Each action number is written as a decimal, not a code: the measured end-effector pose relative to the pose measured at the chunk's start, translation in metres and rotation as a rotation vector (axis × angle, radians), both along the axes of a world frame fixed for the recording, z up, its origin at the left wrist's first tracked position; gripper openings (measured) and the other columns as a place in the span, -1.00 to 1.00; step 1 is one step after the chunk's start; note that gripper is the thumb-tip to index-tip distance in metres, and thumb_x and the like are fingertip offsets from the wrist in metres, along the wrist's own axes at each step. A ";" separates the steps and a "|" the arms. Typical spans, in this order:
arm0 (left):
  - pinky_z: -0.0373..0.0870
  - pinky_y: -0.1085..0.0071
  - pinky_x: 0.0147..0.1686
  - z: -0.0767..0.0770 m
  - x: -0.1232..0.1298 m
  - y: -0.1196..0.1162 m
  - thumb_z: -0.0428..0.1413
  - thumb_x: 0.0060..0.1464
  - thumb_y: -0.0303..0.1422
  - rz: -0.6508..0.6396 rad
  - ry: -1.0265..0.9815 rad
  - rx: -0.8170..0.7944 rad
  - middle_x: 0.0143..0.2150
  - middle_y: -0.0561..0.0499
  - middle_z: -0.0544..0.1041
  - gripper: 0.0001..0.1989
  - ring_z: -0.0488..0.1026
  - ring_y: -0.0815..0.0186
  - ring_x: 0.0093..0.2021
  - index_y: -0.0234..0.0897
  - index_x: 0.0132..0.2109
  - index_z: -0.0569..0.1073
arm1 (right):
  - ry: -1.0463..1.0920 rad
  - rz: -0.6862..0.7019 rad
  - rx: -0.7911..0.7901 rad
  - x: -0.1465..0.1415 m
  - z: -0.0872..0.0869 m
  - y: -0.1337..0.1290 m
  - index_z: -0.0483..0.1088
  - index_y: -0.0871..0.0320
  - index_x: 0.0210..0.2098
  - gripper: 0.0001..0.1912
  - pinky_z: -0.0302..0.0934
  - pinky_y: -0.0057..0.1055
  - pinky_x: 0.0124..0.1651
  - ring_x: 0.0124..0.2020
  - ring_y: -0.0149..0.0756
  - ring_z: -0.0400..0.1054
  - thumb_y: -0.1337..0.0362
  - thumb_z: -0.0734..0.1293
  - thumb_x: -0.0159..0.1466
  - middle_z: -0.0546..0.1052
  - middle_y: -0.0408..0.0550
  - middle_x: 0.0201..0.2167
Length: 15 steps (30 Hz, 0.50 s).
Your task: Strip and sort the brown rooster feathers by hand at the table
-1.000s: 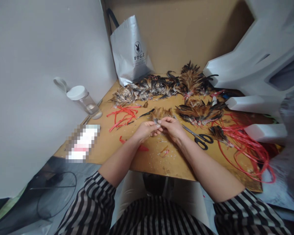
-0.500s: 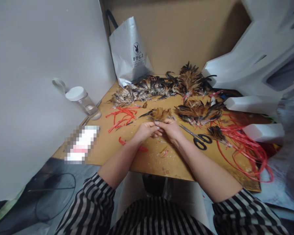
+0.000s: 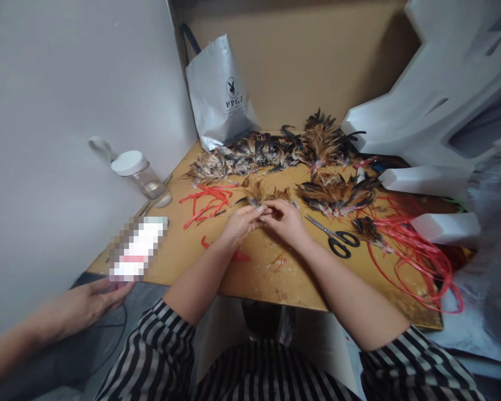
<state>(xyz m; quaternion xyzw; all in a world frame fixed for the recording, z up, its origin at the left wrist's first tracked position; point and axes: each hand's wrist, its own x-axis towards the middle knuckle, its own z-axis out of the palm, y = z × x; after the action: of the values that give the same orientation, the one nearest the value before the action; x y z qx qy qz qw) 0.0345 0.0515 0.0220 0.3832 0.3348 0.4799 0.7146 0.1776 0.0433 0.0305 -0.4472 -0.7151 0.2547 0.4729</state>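
Note:
A small bunch of brown feathers [image 3: 254, 190] rises from the fingertips of my left hand [image 3: 242, 224], which pinches its lower end. My right hand [image 3: 287, 221] is closed too, its thumb and fingers meeting the left fingertips at the base of the bunch. The quill ends are hidden by my fingers. Just behind the right hand lies another tuft of brown feathers [image 3: 282, 194]. Black-handled scissors [image 3: 334, 236] rest on the table to the right of my right hand. Red ribbon strips [image 3: 209, 201] are spread to the left.
A long feather heap [image 3: 250, 155] and a feather bundle [image 3: 338, 192] lie farther back. Red cord [image 3: 421, 256] tangles at the right. A silver bag [image 3: 217, 92], a lidded jar [image 3: 140, 174] and a blurred-out phone-like object [image 3: 137, 248] stand or lie left. Another person's hand [image 3: 96, 301] touches that object.
Another person's hand has come in from the left and reached the blurred object. My hands have shifted slightly left, and the brown feathers now stand upright above my left fingertips.

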 end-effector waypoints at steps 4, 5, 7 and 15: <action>0.34 0.41 -0.18 -0.002 0.002 -0.002 0.23 -0.16 -0.37 -0.047 -0.046 -0.018 -0.29 -0.13 0.55 -0.78 0.47 0.31 -0.24 -0.40 -0.31 0.50 | -0.328 -0.076 0.163 0.000 -0.001 -0.002 0.40 0.16 -0.24 -0.79 0.14 -0.37 -0.23 -0.29 -0.24 0.30 0.30 0.26 0.12 0.45 0.02 -0.34; 0.34 0.41 -0.18 -0.003 0.003 -0.002 0.23 -0.16 -0.36 -0.051 -0.045 -0.027 -0.28 -0.14 0.55 -0.78 0.47 0.32 -0.24 -0.40 -0.31 0.50 | -0.362 -0.092 0.171 -0.001 -0.001 -0.002 0.40 0.16 -0.26 -0.81 0.13 -0.39 -0.24 -0.31 -0.25 0.29 0.30 0.24 0.13 0.44 0.01 -0.37; 0.34 0.40 -0.17 -0.004 0.005 -0.003 0.23 -0.16 -0.36 -0.048 -0.041 -0.047 -0.27 -0.14 0.55 -0.78 0.47 0.32 -0.24 -0.40 -0.31 0.50 | -0.387 -0.115 0.172 -0.002 -0.002 -0.002 0.41 0.16 -0.30 -0.84 0.12 -0.41 -0.27 -0.34 -0.27 0.29 0.30 0.23 0.14 0.44 -0.01 -0.40; 0.35 0.49 -0.23 -0.002 -0.005 0.006 0.17 -0.07 -0.40 0.078 -0.044 -0.050 -0.22 -0.13 0.54 -0.84 0.48 0.38 -0.27 -0.39 -0.29 0.49 | -0.224 -0.054 0.115 0.016 0.001 0.010 0.42 0.15 -0.19 -0.71 0.16 -0.41 -0.25 -0.34 -0.30 0.32 0.23 0.31 0.09 0.48 -0.02 -0.31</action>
<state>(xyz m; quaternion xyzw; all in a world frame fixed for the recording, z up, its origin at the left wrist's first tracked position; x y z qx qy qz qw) 0.0290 0.0572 0.0199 0.3410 0.3456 0.5074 0.7119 0.1939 0.0537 0.0312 -0.4644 -0.7644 0.1490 0.4217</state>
